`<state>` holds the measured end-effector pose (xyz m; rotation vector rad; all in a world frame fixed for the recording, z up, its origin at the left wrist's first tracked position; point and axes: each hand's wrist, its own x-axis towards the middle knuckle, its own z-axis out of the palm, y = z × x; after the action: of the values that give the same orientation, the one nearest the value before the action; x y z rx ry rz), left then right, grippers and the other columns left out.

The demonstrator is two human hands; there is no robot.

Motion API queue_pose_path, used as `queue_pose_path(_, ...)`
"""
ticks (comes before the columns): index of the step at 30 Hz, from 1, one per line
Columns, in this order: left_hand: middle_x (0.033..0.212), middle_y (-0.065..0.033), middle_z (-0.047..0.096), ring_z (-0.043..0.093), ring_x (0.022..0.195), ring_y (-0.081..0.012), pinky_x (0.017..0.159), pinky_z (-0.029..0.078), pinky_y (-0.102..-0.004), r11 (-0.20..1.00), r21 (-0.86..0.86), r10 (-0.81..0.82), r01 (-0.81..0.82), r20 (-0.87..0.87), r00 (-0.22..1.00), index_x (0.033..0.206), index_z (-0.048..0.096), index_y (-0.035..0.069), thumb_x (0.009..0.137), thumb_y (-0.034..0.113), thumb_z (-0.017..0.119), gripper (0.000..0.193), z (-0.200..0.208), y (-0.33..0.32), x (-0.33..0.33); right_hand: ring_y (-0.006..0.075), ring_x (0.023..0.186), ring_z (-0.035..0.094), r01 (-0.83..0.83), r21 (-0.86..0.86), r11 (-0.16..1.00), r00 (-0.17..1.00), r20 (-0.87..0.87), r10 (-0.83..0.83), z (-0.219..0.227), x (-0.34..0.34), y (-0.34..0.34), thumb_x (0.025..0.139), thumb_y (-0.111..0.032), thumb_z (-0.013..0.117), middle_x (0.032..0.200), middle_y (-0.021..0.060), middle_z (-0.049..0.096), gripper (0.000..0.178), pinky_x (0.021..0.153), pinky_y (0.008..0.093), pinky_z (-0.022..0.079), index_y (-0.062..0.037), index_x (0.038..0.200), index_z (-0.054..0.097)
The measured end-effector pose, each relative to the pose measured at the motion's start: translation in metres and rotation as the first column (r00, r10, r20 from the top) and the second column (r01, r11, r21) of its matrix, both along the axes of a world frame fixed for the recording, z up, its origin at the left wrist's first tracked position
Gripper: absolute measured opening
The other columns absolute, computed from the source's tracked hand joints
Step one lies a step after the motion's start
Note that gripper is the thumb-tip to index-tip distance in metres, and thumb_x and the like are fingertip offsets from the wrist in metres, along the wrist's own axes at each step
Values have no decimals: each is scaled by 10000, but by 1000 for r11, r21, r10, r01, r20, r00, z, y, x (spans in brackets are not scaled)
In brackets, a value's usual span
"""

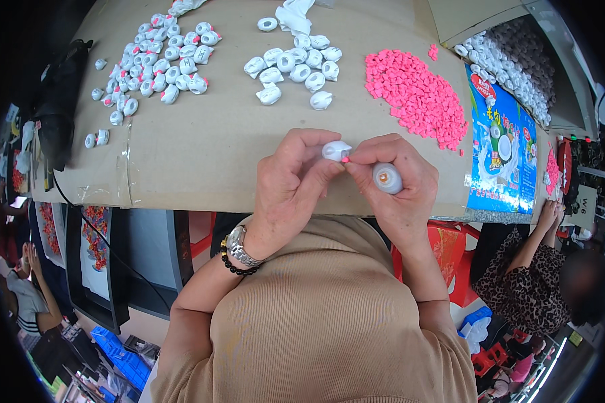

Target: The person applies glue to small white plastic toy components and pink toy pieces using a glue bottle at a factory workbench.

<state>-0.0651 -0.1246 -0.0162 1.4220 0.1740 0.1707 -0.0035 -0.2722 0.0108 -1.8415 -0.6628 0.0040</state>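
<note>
Between the thumb and fingers of my left hand (286, 185) is a small rounded white plastic part (336, 150). My right hand (407, 185) pinches a tiny pink piece (346, 160) against the white part's edge. Tucked in the same right hand is a small whitish bottle (387, 178), its orange-tinted end facing up. Both hands meet just above the table's near edge. Ahead of them lies a loose group of similar white parts (299, 59). A heap of small pink pieces (417, 94) spreads out beyond my right hand.
At the left of the brown-covered table (228, 134) are many white parts with pink pieces (158, 60). A blue printed sheet (501, 141) covers the right side, beside an open box of white parts (504, 70). Another person (531, 269) sits at the right; black trays (117, 255) stand lower left.
</note>
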Motion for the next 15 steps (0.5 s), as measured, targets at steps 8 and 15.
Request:
queue_pose_path(8,744,-52,642,541,562,-91,519,437,-235,978,202,-71,53,81,994,1110,561,41,856,13,637,266,-4,6,-2,185,633,632,52,-131,990,998,-20,-56,6,-4,-2,726,-15,738,732,81,628,151,581,277,490,-25,826,626)
queue_pose_path(15,760,-65,639,552,571,-102,526,446,-242,936,350,-56,-36,247,967,1123,565,36,860,25,638,273,-13,4,0,188,626,625,114,-129,985,993,-19,-117,0,-3,1,712,-40,764,725,83,624,178,574,288,486,-18,820,625)
